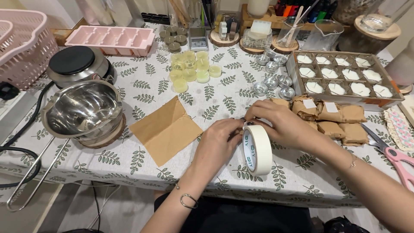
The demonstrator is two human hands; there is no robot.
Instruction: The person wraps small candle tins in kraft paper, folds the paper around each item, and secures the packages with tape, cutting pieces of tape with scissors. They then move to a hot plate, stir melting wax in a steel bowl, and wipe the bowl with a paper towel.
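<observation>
A white roll of tape [258,149] stands on edge on the leaf-print tablecloth [142,162] near the front. My left hand [217,144] grips the roll from the left, fingers at its top. My right hand [280,123] pinches at the top of the roll from the right, where the tape end sits. The fingertips of both hands meet there and hide the tape end. A folded brown paper sheet [166,129] lies flat to the left of my hands. Several brown paper-wrapped parcels [332,118] lie just behind my right hand.
A steel pouring pot [84,108] on a wooden coaster and a hot plate [77,62] stand at left. Yellow wax discs [189,69], small metal cups [272,80], a tray of white candles [345,77] and pink scissors [394,157] lie around.
</observation>
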